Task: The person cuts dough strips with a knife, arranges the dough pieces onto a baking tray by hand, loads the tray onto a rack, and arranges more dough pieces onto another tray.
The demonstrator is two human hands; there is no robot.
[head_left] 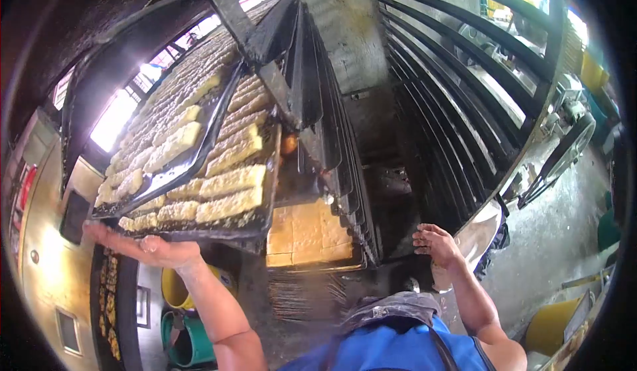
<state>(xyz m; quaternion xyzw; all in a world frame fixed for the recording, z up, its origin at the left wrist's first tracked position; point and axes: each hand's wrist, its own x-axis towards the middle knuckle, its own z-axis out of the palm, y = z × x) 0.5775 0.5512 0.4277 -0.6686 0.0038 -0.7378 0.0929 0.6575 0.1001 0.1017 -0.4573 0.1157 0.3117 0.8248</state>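
Note:
My left hand (149, 248) is raised at the left, palm up and fingers stretched out, against the underside of the front edge of a dark baking tray (249, 233). Rows of pale, crumb-topped dough strips (229, 205) lie on that tray. Just above it, a second dark tray (215, 122) carries more strips (174, 147). At the right my right hand (434, 243) hangs in the air, fingers apart, with nothing in it, near a dark slatted rack.
Below the strips, a tray of flat golden slabs (308, 235) sits low in the tray rack. The slatted rack (458, 125) stands at right. Green (189, 341) and yellow (557, 324) bins are on the floor, and a wheeled machine (567, 145) is at far right.

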